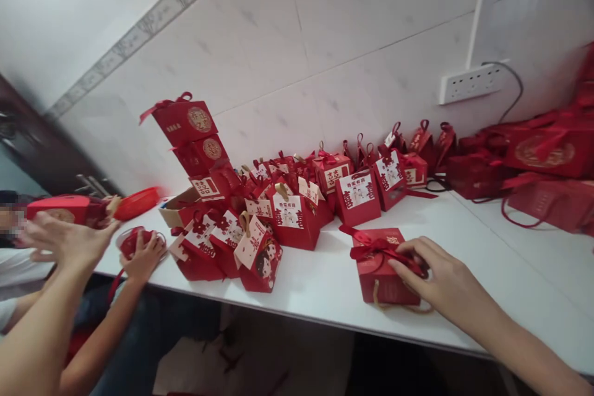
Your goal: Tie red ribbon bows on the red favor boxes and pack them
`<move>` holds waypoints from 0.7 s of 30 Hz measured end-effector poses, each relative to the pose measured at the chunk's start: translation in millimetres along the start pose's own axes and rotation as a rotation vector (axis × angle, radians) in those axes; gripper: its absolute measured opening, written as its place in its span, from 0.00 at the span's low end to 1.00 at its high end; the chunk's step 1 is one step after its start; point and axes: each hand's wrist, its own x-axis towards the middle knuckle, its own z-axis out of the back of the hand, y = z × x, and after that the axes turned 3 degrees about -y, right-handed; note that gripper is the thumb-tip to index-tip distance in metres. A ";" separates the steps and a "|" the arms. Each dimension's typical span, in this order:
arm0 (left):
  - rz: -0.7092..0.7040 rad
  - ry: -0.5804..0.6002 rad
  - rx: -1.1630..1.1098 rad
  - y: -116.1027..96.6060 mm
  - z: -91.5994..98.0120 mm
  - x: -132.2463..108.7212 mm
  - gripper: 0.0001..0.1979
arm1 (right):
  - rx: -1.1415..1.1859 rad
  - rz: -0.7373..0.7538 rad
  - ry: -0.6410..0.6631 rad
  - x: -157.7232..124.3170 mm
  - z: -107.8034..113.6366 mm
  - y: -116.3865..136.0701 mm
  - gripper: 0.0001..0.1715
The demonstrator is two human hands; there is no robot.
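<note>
My right hand [440,272] pinches the red ribbon bow [375,249] on top of a small red gift box [383,284]. This box stands on the white table and has a tan cord handle hanging at its front. At the far left, my left hand [77,241] is raised with its fingers spread. Just behind it is a red gift box [58,205] with a gold emblem, partly covered by the hand. Whether my fingers touch that box I cannot tell.
Another person's hand [143,253] rests on a red item beside mine. Several red candy boxes [297,219] crowd the white table [320,288], with stacked boxes [199,120] at the left and larger ones [547,148] right. A power strip [471,83] is on the wall.
</note>
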 end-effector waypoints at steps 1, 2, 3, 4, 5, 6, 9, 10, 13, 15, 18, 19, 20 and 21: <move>0.024 0.022 -0.004 5.4 5.2 7.6 0.31 | 0.005 -0.002 0.008 -0.1 0.8 0.5 0.18; 0.039 0.044 -0.004 9.0 9.8 13.2 0.31 | 0.008 -0.001 0.009 -0.5 1.3 0.3 0.17; 0.047 0.064 -0.003 11.1 13.5 16.8 0.31 | 0.008 0.003 0.009 -1.0 1.4 -0.4 0.16; 0.050 0.083 -0.003 11.9 16.1 18.6 0.32 | 0.008 0.008 0.006 -1.4 1.2 -1.3 0.15; 0.050 0.097 -0.004 11.5 17.6 18.8 0.33 | 0.008 0.014 0.000 -1.6 0.6 -2.4 0.15; 0.046 0.107 -0.009 10.3 18.0 17.7 0.33 | 0.009 0.021 -0.008 -1.7 -0.2 -3.4 0.14; 0.039 0.114 -0.023 4.0 15.6 11.1 0.33 | 0.023 0.040 -0.032 -1.6 -3.8 -6.5 0.14; 0.039 0.112 -0.026 1.9 14.7 9.0 0.32 | 0.028 0.047 -0.042 -1.6 -5.1 -7.5 0.14; 0.049 0.092 -0.042 -1.4 14.3 7.1 0.29 | 0.044 0.067 -0.090 -1.7 -8.5 -9.9 0.16; 0.062 0.082 -0.071 -1.2 15.6 9.1 0.28 | 0.060 0.084 -0.125 -1.9 -10.0 -11.2 0.16; 0.071 0.058 -0.165 -0.4 17.3 10.8 0.27 | 0.089 0.111 -0.159 -2.4 -13.1 -14.8 0.18; 0.065 0.041 -0.204 -1.0 17.1 9.7 0.26 | 0.094 0.118 -0.165 -2.9 -14.9 -17.2 0.18; 0.054 0.021 -0.241 -2.6 16.3 7.6 0.26 | 0.096 0.124 -0.173 -3.7 -17.2 -20.4 0.19; 0.037 0.008 -0.273 -5.6 14.6 4.3 0.25 | 0.095 0.126 -0.180 -5.0 -20.1 -24.5 0.20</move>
